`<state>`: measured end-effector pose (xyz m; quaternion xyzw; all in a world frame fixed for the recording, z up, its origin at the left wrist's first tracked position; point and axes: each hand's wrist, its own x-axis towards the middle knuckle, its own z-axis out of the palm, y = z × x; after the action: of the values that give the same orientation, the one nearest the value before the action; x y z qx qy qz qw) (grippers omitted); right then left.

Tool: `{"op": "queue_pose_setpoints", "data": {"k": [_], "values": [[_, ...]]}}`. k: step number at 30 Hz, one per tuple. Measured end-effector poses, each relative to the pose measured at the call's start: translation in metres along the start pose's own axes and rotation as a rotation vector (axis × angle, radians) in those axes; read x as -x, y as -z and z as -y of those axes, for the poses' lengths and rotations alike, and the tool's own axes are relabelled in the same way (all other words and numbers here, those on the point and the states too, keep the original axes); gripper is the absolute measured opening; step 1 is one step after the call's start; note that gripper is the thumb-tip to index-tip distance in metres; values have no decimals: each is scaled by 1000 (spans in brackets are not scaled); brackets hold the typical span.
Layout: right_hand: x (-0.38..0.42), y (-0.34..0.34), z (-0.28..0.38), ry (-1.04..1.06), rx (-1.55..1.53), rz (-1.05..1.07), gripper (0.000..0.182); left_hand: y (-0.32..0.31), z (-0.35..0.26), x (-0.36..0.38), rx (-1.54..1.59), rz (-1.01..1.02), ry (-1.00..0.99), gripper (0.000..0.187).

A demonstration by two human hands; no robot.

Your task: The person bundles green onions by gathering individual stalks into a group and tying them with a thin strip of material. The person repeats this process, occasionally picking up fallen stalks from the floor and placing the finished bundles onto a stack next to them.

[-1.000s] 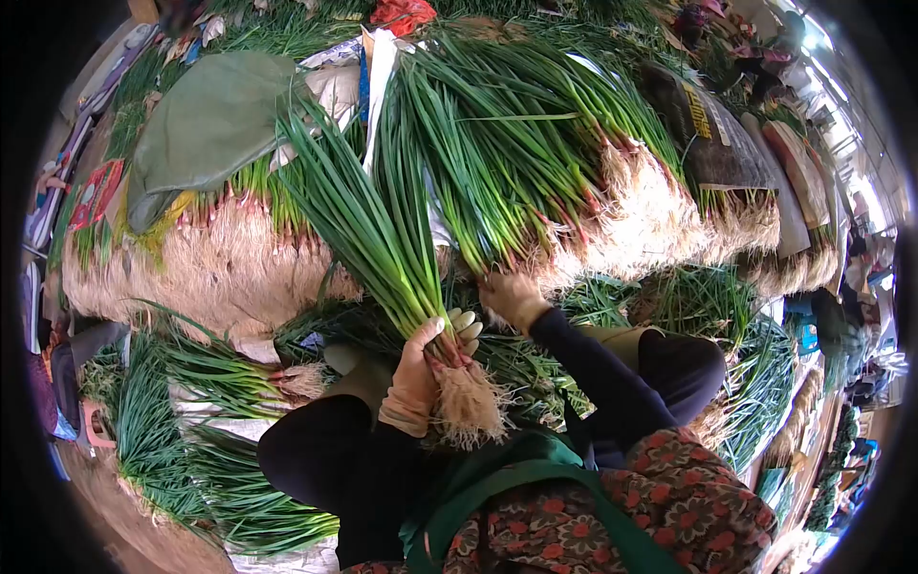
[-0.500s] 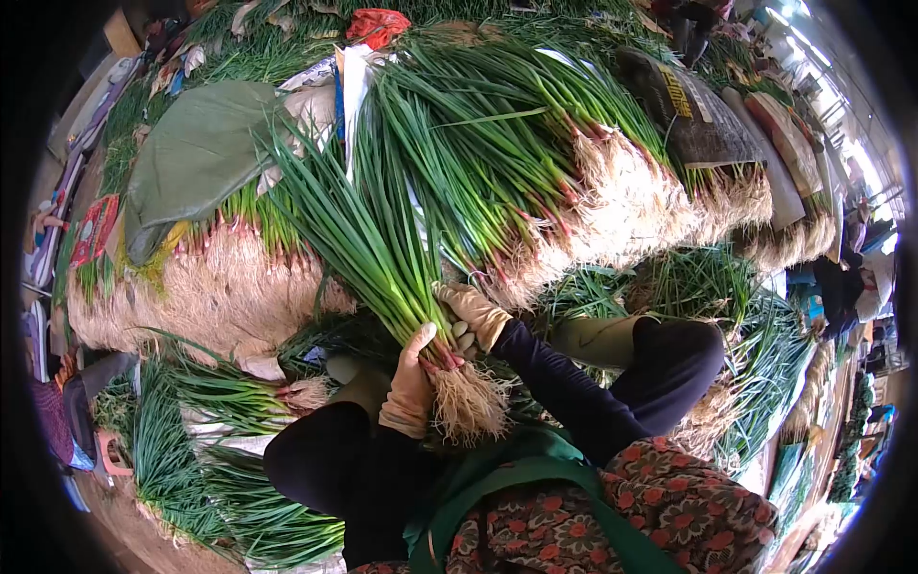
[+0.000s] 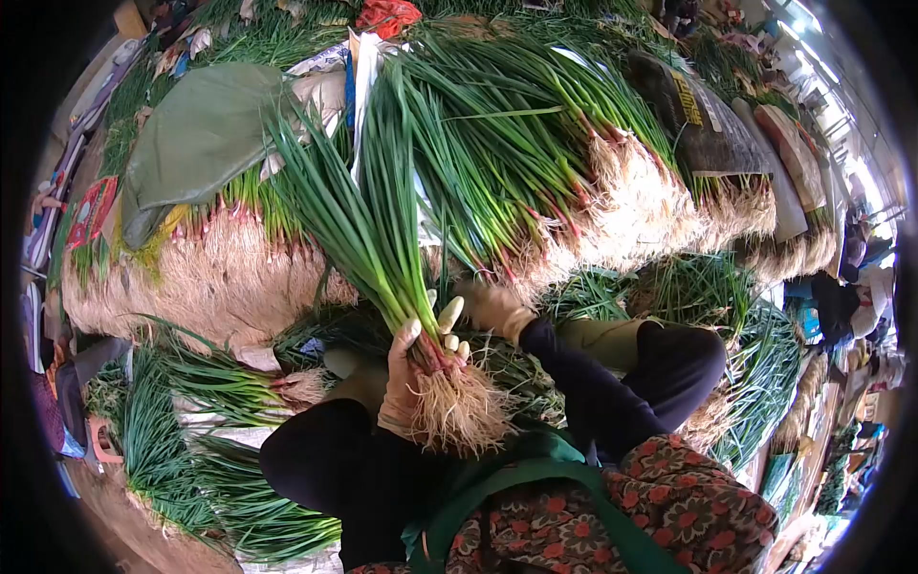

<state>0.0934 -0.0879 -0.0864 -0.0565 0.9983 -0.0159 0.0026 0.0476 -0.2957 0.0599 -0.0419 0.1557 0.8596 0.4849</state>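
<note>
My left hand [image 3: 405, 375], in a pale glove, is wrapped round a bunch of green onions [image 3: 384, 249] just above the reddish stem bases. Its long leaves fan up and to the left, and the shaggy roots [image 3: 465, 409] hang below my grip. My right hand [image 3: 497, 310], also gloved, is apart from the bunch and smeared by motion, so I cannot tell how its fingers are set. It hovers close to the root end of a big heap of green onions [image 3: 497, 182], whose pale roots [image 3: 636, 206] face me.
To the left, an olive cloth [image 3: 206, 143] covers part of another onion stack with matted roots [image 3: 234, 277]. A dark sack [image 3: 693, 115] lies over onions on the right. Smaller bunches [image 3: 225, 387] rest on the ground at left. A red bag [image 3: 387, 17] sits at the back.
My right hand has let go of the bunch and moved right, toward the heap. The bunch's leaves have swung more upright in my left hand.
</note>
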Motion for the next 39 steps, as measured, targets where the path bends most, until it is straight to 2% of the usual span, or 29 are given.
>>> {"op": "queue_pose_setpoints", "data": {"k": [1,2,3,4,7,9,10,12,14,16,18,21,23,24,25,27,28,31,32,33,35,38,39], "values": [[-12,17,-12,-68,265,-329,33,-8,2,1,-9,-108,21,46],[-25,38,-18,-185,295,-127,31,6,3,0,-64,-124,76,46],[-34,59,-15,-293,208,-23,30,20,3,-1,-120,-142,132,46],[-44,81,-12,-408,133,75,30,12,4,0,-37,-76,171,44],[-60,106,-12,-641,-266,99,35,13,4,0,-79,-80,162,42],[-70,94,-22,-693,-314,149,39,-4,6,0,-154,-261,146,40],[-63,128,-12,-634,-452,137,37,-11,5,2,-191,-356,143,39],[-37,56,-26,-336,-921,-99,29,20,6,-5,-271,-222,194,35],[-11,68,-4,-184,-1132,12,25,31,9,-9,-407,-149,207,32],[-6,96,19,-561,-1410,470,26,32,11,-10,-532,-198,201,32],[-9,97,28,-539,-1326,256,28,33,19,-14,-555,-288,165,33],[-8,98,25,-405,-1169,120,27,35,10,-11,-539,-208,228,32],[-4,99,19,-499,-1310,83,28,25,6,-6,-464,-123,173,40],[3,84,9,-532,-1304,-35,24,21,5,-5,-425,-104,147,43],[14,54,-10,-274,-1125,-281,27,16,4,-2,-383,-87,123,46],[34,45,-16,-917,-1787,-186,32,-17,4,2,-184,-132,72,63],[40,33,-19,-881,-1457,-120,44,-11,3,1,-162,-92,76,65],[35,10,-8,-718,-662,53,54,-7,2,-2,-198,-14,127,66],[28,14,-5,-758,-607,126,61,-7,0,-3,-230,6,144,66],[12,48,3,-833,-681,219,56,3,2,-4,-319,-48,203,66],[-3,14,-3,-864,-776,-16,50,12,2,-7,-333,-85,238,62],[-5,53,2,-770,-1334,-63,41,25,5,-9,-400,-134,177,58],[1,34,-2,-632,-1606,-87,37,33,6,-10,-385,-149,200,57]]}}
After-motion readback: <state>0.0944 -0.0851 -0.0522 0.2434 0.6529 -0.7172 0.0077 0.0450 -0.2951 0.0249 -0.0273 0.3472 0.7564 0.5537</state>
